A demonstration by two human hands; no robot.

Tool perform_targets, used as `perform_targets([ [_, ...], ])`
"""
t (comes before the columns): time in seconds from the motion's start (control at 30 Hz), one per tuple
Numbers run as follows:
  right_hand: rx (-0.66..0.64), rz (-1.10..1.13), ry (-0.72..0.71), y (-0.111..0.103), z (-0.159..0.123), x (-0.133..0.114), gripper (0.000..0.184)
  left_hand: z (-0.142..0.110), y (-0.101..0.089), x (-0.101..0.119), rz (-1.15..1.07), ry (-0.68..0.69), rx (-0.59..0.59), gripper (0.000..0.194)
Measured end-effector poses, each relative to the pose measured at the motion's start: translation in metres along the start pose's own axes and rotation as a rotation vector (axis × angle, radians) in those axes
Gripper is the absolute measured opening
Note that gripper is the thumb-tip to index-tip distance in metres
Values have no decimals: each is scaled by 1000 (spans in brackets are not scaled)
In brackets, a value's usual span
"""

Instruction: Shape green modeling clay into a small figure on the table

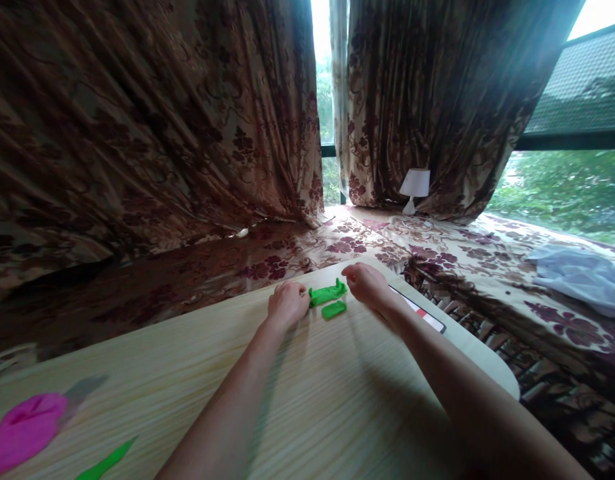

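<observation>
A long piece of green modelling clay [327, 294] lies on the table, with raised bits at both ends. Just in front of it is a smaller, flat green clay strip [334, 309]. My left hand [288, 302] is closed, its fingertips at the left end of the long piece. At the other end, my right hand [366, 283] has its fingers bent together close beside the raised right end. Whatever those right fingers may pinch is too small and hidden to make out.
On the pale wooden table [187, 360] lie a pink clay lump [30, 427] and a pointed green piece [107, 461] at lower left. A phone-like device [430, 318] sits under my right forearm. A white lamp [415, 183] stands beyond, before patterned curtains.
</observation>
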State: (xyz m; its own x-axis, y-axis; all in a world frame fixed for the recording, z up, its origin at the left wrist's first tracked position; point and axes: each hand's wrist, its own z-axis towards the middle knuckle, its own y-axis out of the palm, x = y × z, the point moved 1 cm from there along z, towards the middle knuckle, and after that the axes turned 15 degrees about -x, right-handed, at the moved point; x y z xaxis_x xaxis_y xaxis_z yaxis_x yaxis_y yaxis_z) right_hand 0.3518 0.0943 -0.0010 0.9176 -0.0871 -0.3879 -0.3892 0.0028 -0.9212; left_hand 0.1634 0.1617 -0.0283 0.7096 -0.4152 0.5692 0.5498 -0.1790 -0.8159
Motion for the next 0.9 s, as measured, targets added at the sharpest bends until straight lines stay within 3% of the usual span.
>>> perform_targets([
  [0.1, -149, 5, 26, -7, 28, 2, 17, 0, -1, 2, 38, -15, -17, 9],
  [0.17, -245, 22, 31, -7, 42, 2, 20, 1, -1, 2, 46, -23, -21, 7],
  [0.27, -349, 63, 27, -6, 51, 4, 29, 4, 1, 0, 13, -31, -24, 7],
  [0.4, -408, 133, 16, -5, 55, 10, 20, 7, 5, -2, -85, -18, -34, 11],
  [0.5, -352, 217, -30, -6, 55, 16, 6, 10, 7, -4, -173, 6, -36, 15],
  [0.67, -138, 414, -118, -11, 44, 18, 14, 15, 0, -5, -326, 80, -21, 17],
  [0.9, -58, 705, -152, -9, 20, 11, 15, 10, -5, 6, -540, 119, -4, 25],
])
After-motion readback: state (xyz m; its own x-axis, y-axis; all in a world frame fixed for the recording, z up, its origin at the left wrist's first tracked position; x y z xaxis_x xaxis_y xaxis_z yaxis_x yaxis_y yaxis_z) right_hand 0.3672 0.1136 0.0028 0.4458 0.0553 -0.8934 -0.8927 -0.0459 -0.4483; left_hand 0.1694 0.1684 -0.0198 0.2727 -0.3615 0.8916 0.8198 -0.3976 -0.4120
